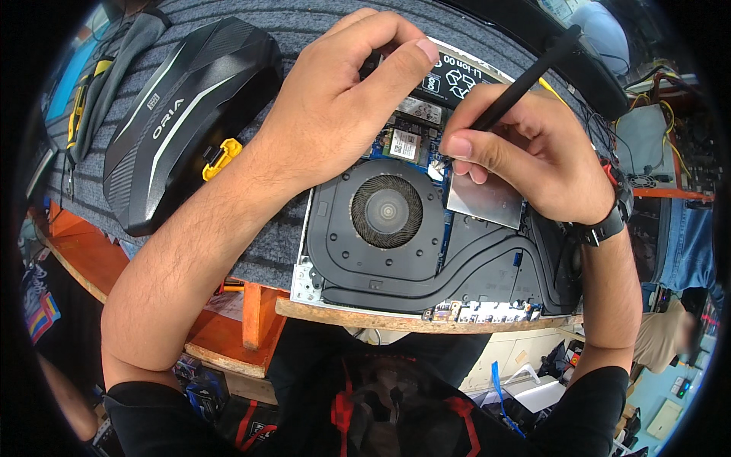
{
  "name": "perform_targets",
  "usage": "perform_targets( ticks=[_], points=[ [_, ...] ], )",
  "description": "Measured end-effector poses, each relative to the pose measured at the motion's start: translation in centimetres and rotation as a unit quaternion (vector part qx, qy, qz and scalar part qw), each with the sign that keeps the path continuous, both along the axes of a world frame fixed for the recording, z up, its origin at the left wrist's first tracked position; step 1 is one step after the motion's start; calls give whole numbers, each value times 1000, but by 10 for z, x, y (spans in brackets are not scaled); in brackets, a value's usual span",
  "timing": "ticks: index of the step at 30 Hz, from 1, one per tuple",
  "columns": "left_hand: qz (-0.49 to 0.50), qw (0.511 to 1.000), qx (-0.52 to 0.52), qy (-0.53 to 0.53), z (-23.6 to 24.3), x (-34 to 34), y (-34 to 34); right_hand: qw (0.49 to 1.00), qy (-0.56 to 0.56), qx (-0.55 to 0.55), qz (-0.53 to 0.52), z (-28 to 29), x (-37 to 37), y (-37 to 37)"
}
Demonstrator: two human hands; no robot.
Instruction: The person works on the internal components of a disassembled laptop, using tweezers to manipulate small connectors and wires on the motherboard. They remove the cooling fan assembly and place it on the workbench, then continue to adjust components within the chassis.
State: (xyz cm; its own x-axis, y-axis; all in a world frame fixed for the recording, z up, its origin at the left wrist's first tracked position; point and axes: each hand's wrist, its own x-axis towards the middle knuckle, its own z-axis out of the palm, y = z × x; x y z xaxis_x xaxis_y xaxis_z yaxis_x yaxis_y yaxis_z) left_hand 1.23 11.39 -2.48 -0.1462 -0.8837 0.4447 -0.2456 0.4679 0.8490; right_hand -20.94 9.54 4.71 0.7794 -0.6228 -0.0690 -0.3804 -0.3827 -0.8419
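Note:
An opened laptop [487, 297] lies in front of me with its insides showing. My right hand [525, 145] grips a long black pen-like tool [529, 80]. Its lower end points at the blue circuit board beside a small white-labelled card [404, 145]; fingers partly cover the tip. Over the battery [459, 80] arches my left hand [346, 95], thumb and forefinger bent toward each other. What they hold, if anything, is hidden. Below the hands are a round black fan [387, 212] and a flat silver metal plate [487, 199].
A black hard case [190, 122] stands left on a grey ribbed mat [259, 263], a yellow clip-like piece [222, 158] against it. Yellow-and-black tools [80, 114] lie at the far left. The bench's wooden edge [381, 318] runs before me. Cables and boards fill the right side.

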Motion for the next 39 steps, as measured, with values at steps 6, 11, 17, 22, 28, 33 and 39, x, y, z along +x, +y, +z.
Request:
perform_targets(
  ticks=[6, 11, 17, 22, 28, 33, 39],
  points=[
    [1, 1000, -4, -1, 1, 0, 0, 996, 42, -14, -83, 3, 8, 12],
    [-11, 1000, 19, 18, 0, 0, 0, 994, 38, 1, -99, 1, 8, 12],
    [4, 1000, -4, -2, 0, 0, 1, 998, 23, 21, -62, 0, 3, 6],
    [3, 1000, -10, -10, 0, 1, -1, 1000, -6, 10, -4, -1, 0, -1],
    [1, 1000, -5, -2, -1, 0, -1, 1000, 9, 3, -25, -1, 1, 2],
    [-2, 1000, 11, 13, -1, -1, 0, 992, 55, 21, -112, 3, 9, 14],
    [3, 1000, -6, -5, -1, 0, 0, 996, 41, 25, -79, 2, 5, 10]
  ],
)
